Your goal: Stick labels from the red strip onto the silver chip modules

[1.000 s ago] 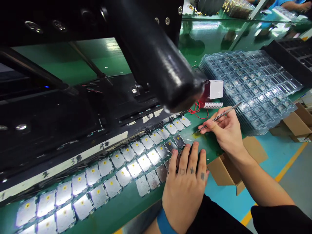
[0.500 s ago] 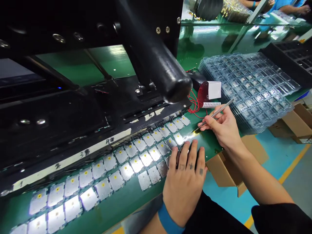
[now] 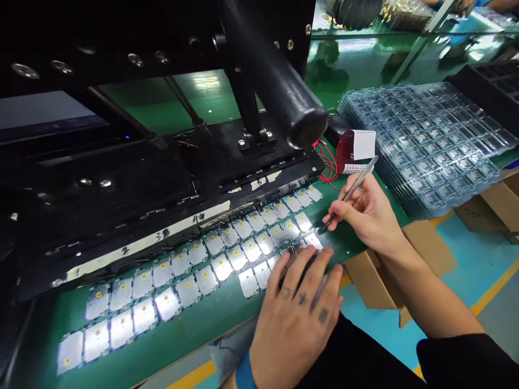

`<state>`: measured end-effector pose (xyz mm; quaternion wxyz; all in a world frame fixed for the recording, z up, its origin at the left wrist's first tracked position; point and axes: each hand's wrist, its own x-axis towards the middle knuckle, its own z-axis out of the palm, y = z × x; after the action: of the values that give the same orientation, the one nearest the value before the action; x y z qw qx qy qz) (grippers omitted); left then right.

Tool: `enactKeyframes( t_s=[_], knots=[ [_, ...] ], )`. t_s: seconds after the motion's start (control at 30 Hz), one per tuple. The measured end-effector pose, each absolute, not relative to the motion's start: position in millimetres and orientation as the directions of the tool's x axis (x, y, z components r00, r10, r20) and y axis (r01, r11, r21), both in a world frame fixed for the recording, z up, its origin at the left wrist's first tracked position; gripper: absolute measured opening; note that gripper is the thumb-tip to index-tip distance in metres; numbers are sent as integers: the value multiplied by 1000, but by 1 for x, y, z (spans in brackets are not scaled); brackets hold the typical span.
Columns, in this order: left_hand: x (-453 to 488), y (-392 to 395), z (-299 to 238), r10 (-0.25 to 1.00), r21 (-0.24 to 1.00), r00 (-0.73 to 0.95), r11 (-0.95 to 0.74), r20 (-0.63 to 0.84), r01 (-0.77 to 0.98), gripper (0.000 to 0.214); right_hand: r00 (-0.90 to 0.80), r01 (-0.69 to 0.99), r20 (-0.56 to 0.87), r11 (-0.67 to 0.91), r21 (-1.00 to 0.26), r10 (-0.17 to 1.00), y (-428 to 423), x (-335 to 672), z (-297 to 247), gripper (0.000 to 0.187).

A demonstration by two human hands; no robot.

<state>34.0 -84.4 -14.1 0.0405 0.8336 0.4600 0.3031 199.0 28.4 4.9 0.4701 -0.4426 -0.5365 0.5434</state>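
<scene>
My right hand [image 3: 375, 219] pinches slim metal tweezers [image 3: 356, 186], their tips pointing down at the green bench top beside the right end of the rows. My left hand [image 3: 298, 319] lies palm down with its fingers spread over the right end of the nearest row, hiding part of it. Several small circuit boards with silvery metal faces [image 3: 206, 281] lie in rows on the green bench top [image 3: 194, 329]. Many carry a small yellow dot at the middle; the nearest row's visible boards show none. Whether the tweezer tips hold anything is too small to tell.
A black machine with a thick handle [image 3: 300, 116] stands behind the boards. Red wires [image 3: 330, 167] and a perforated strip with a white label [image 3: 364, 145] lie right of it. Stacked clear trays [image 3: 430, 146] stand further right. An open cardboard box [image 3: 371, 283] sits below the bench edge.
My left hand has shifted left and toward me, uncovering a board near the tweezers. The tweezers now stand steeper, and the yellow spot seen at their tips is no longer visible. The view has shifted.
</scene>
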Motion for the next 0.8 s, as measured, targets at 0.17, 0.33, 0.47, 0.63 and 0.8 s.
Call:
enactKeyframes(
  t_s=[0.17,0.33,0.47,0.63,0.8],
  knots=[
    [25,-90,-27,832,306,385,-517,400,799,30,-220,-59,-24,-38,-998,975,23,192,-9,39],
    [28,-90,-32,832,257,401,-513,385,819,34,-214,-57,-25,-38,-998,976,22,191,-18,36],
    [29,-89,-30,831,245,411,-516,375,821,38,-185,-45,-27,-36,-998,982,20,190,-19,35],
    [29,-89,-30,840,246,407,-505,358,827,40,-195,-55,-12,-23,-998,981,19,190,-19,32],
    [30,-89,-30,839,248,401,-504,368,827,39,-185,-70,-20,-34,-997,983,19,189,-18,33]
  ],
)
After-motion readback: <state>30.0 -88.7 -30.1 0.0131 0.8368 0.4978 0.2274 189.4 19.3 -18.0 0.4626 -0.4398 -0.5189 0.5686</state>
